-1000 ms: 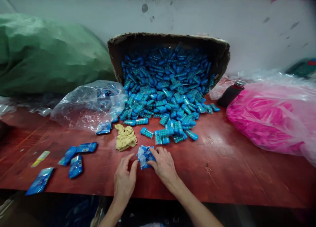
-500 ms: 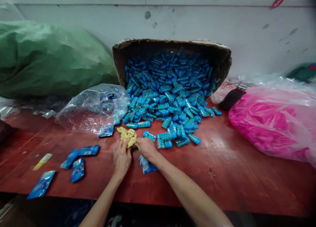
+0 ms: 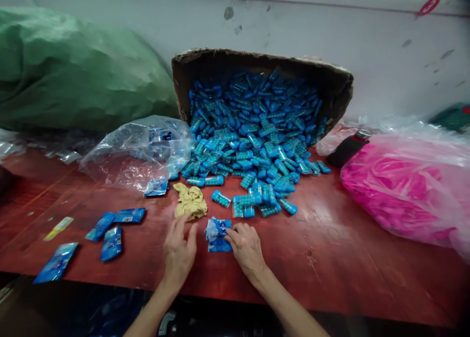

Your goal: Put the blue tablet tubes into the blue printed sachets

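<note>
My left hand [image 3: 179, 249] rests low over the table with thumb and fingers apart and nothing in it. Its fingertips are at the near edge of a crumpled yellow cloth [image 3: 190, 201]. Thumb and fingers of my right hand [image 3: 246, 248] pinch the right edge of a small stack of flat blue printed packets [image 3: 218, 235], which lies on the table between my hands. Just beyond lie several small clear bottles with blue caps and blue-green beads inside [image 3: 246, 200].
A cardboard box [image 3: 179, 90] on its side spills more bottles. Left are a clear plastic bag [image 3: 121, 156], filled blue packets [image 3: 111, 243], a yellow strip [image 3: 58, 228] and a green sack [image 3: 81, 78]. Right are a dark flask [image 3: 347, 148] and a bag of pink pieces [image 3: 396, 185].
Both hands have come off the yellow cloth, which now lies flatter on the table. My right hand has moved right and nearer, onto the blue packets. My left hand has drawn slightly back.
</note>
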`<state>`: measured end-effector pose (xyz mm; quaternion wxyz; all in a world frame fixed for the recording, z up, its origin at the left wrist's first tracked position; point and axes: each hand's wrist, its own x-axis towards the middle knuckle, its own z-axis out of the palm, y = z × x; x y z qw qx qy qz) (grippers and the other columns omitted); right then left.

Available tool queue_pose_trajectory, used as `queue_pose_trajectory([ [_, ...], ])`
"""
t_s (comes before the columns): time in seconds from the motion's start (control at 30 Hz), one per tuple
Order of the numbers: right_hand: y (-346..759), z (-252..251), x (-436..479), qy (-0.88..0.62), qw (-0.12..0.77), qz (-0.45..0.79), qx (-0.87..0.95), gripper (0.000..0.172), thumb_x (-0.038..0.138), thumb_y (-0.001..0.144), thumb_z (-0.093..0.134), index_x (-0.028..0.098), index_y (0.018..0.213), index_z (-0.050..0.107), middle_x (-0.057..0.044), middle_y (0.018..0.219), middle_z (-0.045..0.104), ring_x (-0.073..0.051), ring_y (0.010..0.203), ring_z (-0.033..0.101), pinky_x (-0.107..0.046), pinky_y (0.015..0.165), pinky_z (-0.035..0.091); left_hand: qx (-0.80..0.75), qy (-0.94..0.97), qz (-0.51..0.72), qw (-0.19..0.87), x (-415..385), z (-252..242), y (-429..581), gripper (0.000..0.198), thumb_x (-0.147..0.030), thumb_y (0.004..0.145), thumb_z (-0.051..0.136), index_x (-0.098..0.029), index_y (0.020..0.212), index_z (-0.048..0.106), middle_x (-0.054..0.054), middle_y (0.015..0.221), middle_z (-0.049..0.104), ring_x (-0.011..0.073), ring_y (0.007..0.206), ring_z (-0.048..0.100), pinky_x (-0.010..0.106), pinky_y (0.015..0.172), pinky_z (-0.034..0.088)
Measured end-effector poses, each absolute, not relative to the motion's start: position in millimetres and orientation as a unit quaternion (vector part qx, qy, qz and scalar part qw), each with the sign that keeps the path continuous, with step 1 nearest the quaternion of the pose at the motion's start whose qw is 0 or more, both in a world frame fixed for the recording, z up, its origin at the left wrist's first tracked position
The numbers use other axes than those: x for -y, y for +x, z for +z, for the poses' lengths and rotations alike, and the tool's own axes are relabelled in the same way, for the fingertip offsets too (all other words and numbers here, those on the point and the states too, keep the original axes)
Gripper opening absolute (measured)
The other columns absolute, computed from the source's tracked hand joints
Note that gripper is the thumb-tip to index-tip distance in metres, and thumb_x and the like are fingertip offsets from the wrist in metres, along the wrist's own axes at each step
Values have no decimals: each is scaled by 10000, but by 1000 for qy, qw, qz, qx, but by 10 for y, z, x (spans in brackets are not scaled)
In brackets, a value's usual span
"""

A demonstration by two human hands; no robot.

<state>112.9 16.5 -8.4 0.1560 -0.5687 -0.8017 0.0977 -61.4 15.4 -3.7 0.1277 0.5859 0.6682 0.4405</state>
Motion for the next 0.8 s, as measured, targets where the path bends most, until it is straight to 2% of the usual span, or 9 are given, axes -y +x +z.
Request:
queue_pose_trajectory([
  [0.1, 1117, -90, -173, -580, 172, 80, 792, 120, 252, 844, 529, 246, 883, 643, -17, 758, 593, -163, 728, 489, -278, 626, 290, -682, 523, 438, 264, 164, -41, -459, 316, -343, 756, 507, -195, 1029, 563, 79, 924, 634, 204, 772, 597, 327, 732, 463],
  [0.27, 1118, -134, -149, -576, 228, 67, 782, 112, 253, 833, 548, 251, 873, 652, -8, 705, 596, -159, 707, 493, -280, 628, 281, -677, 421, 457, 394, 312, -91, -278, 338, -416, 676, 582, -176, 910, 625, 70, 848, 667, 176, 673, 598, 276, 590, 476],
  [0.37, 1115, -55, -100, -571, 262, 77, 774, 131, 261, 839, 537, 247, 892, 656, -12, 712, 598, -159, 697, 489, -286, 639, 287, -677, 353, 488, 423, 248, -56, -228, 431, -413, 607, 648, -167, 959, 607, 62, 811, 670, 146, 578, 577, 236, 476, 439],
  [0.43, 1123, 30, -53, -560, 291, 103, 769, 142, 256, 841, 533, 254, 917, 652, -15, 754, 602, -161, 717, 491, -290, 658, 301, -680, 313, 490, 446, 207, -28, -203, 486, -401, 570, 678, -155, 980, 590, 31, 702, 657, 115, 467, 526, 211, 390, 378],
  [0.57, 1161, 112, 9, -522, 349, 197, 753, 182, 235, 820, 549, 262, 979, 633, -24, 869, 599, -176, 811, 511, -296, 715, 357, -644, 274, 472, 536, 182, -13, -144, 321, -402, 580, 667, -112, 710, 616, -27, 414, 527, 73, 353, 419, 177, 345, 301],
  [0.67, 1178, 60, -20, -545, 400, 297, 674, 382, 215, 776, 581, 215, 1155, 527, -51, 992, 580, -173, 857, 536, -274, 741, 413, -617, 235, 487, 572, 175, -43, -99, 289, -389, 577, 672, -113, 624, 598, -16, 424, 543, 68, 367, 439, 167, 350, 310],
  [0.73, 1170, 20, -62, -556, 400, 354, 637, 306, 208, 779, 562, 182, 1084, 569, -41, 915, 608, -154, 781, 565, -242, 696, 433, -618, 215, 494, 573, 151, -72, -77, 300, -383, 550, 691, -113, 646, 602, -11, 457, 567, 74, 368, 457, 171, 336, 322],
  [0.8, 1149, 5, -104, -569, 372, 364, 636, 151, 212, 804, 517, 185, 886, 641, -15, 782, 632, -140, 702, 580, -221, 652, 425, -631, 207, 483, 571, 113, -95, -65, 322, -398, 527, 702, -111, 630, 597, -16, 428, 553, 80, 338, 449, 179, 309, 322],
])
